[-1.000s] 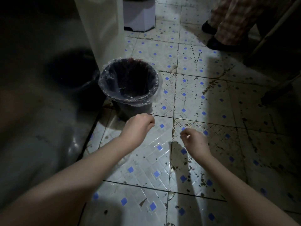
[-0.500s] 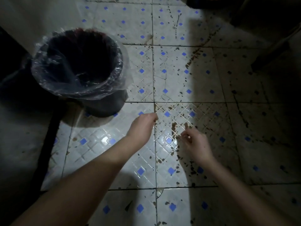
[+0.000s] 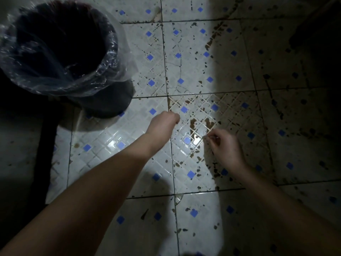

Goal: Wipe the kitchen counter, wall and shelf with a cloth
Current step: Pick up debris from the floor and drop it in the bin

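Upper left: darkness is hiding the interior of the bin [image 3: 108,103]; the frame edge is clipping its left side. The left hand [image 3: 162,124] is concealing its fingers; anything held in the right hand [image 3: 226,147] is showing too small to tell.

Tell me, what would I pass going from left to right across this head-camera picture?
plastic-lined bin → left hand → brown stain on the floor tiles → right hand

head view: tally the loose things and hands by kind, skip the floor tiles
hands: 2 (left hand, right hand)
bin: 1
plastic liner: 1
total: 4
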A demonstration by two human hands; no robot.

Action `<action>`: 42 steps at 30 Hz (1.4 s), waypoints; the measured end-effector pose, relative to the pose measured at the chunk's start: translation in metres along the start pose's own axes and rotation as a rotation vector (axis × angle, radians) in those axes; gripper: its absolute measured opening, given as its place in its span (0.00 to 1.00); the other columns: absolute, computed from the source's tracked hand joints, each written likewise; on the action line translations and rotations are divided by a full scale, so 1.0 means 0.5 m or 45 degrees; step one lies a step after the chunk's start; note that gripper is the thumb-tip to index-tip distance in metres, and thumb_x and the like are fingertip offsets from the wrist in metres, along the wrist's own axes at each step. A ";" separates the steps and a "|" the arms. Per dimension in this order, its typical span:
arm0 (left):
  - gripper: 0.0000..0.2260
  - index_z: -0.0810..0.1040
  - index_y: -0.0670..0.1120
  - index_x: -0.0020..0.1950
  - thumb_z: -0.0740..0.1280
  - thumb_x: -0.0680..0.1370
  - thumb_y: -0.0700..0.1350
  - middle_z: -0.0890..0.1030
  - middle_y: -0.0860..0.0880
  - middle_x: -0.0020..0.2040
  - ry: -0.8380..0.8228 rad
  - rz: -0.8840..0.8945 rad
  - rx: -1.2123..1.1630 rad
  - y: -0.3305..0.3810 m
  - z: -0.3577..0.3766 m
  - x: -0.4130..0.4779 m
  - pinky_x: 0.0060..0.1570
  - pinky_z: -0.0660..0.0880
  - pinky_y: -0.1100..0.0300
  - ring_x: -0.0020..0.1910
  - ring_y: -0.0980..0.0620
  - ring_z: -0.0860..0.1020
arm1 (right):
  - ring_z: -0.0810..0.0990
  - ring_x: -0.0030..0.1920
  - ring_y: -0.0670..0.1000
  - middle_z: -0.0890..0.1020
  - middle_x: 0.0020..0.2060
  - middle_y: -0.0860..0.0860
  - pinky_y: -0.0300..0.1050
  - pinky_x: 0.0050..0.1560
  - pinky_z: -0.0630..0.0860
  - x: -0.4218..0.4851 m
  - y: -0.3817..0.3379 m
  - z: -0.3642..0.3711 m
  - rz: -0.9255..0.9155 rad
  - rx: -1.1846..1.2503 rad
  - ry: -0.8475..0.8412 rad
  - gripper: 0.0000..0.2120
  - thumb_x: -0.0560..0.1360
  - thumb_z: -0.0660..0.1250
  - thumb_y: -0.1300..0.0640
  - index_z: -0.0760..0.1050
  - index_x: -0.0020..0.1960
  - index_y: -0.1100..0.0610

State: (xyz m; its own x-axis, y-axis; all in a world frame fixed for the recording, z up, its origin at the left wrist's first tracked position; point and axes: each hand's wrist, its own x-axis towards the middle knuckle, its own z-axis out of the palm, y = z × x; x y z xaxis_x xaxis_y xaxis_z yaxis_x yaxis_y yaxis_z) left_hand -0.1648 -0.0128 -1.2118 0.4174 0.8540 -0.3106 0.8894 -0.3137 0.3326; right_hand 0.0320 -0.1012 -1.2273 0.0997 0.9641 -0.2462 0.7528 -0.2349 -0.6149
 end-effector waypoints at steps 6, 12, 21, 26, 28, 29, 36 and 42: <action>0.08 0.76 0.37 0.46 0.61 0.73 0.28 0.75 0.41 0.49 -0.007 0.101 0.110 -0.007 0.010 0.001 0.42 0.74 0.51 0.46 0.42 0.75 | 0.78 0.42 0.40 0.79 0.40 0.43 0.41 0.42 0.80 -0.017 0.022 -0.009 0.013 0.039 0.025 0.05 0.74 0.68 0.58 0.76 0.46 0.49; 0.06 0.76 0.38 0.48 0.61 0.75 0.33 0.74 0.41 0.49 0.008 0.091 0.015 -0.029 0.008 -0.005 0.42 0.72 0.53 0.45 0.43 0.75 | 0.79 0.41 0.44 0.79 0.39 0.46 0.43 0.41 0.80 -0.028 0.017 -0.015 -0.030 0.028 0.048 0.05 0.74 0.69 0.61 0.76 0.45 0.51; 0.05 0.79 0.40 0.48 0.64 0.77 0.36 0.79 0.43 0.50 0.031 -0.003 -0.077 -0.071 -0.021 -0.036 0.47 0.76 0.51 0.47 0.42 0.78 | 0.79 0.43 0.46 0.80 0.43 0.47 0.41 0.44 0.79 -0.042 -0.020 -0.014 -0.046 -0.042 0.056 0.07 0.73 0.69 0.63 0.79 0.49 0.54; 0.03 0.76 0.43 0.48 0.64 0.77 0.37 0.80 0.43 0.54 -0.075 0.090 -0.055 -0.062 -0.024 -0.037 0.50 0.77 0.48 0.51 0.42 0.79 | 0.79 0.43 0.46 0.80 0.43 0.46 0.40 0.44 0.78 -0.049 -0.029 -0.023 -0.042 -0.074 0.031 0.06 0.74 0.68 0.62 0.78 0.49 0.54; 0.04 0.77 0.42 0.50 0.63 0.77 0.38 0.80 0.43 0.54 -0.096 0.128 -0.023 -0.059 -0.019 -0.031 0.49 0.76 0.50 0.50 0.42 0.78 | 0.80 0.43 0.46 0.81 0.44 0.47 0.41 0.44 0.79 -0.050 -0.029 -0.026 -0.054 -0.080 0.043 0.06 0.73 0.69 0.63 0.79 0.48 0.54; 0.04 0.77 0.43 0.49 0.63 0.77 0.38 0.80 0.42 0.52 -0.112 0.149 -0.004 -0.058 -0.016 -0.030 0.46 0.76 0.52 0.48 0.43 0.78 | 0.80 0.43 0.47 0.81 0.44 0.48 0.43 0.45 0.80 -0.051 -0.028 -0.026 -0.056 -0.082 0.047 0.06 0.73 0.69 0.63 0.79 0.48 0.55; 0.08 0.78 0.40 0.46 0.61 0.73 0.32 0.77 0.41 0.46 -0.083 0.172 0.067 -0.053 0.002 -0.032 0.43 0.75 0.51 0.43 0.42 0.77 | 0.79 0.42 0.47 0.81 0.45 0.48 0.42 0.44 0.79 -0.049 -0.029 -0.012 -0.054 -0.068 0.038 0.06 0.74 0.68 0.63 0.79 0.50 0.54; 0.08 0.79 0.39 0.51 0.63 0.76 0.33 0.76 0.41 0.51 -0.007 0.180 0.015 -0.062 0.017 -0.028 0.50 0.76 0.49 0.47 0.43 0.76 | 0.80 0.41 0.50 0.81 0.44 0.52 0.53 0.44 0.81 -0.042 -0.032 -0.002 -0.075 -0.112 -0.009 0.05 0.75 0.67 0.64 0.79 0.48 0.56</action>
State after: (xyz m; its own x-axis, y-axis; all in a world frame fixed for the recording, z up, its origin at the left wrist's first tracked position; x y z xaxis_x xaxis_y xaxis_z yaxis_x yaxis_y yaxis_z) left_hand -0.1966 -0.0188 -1.2254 0.5394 0.7988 -0.2663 0.8239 -0.4353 0.3630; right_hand 0.0184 -0.1173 -1.2113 0.0491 0.9749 -0.2173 0.8113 -0.1658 -0.5607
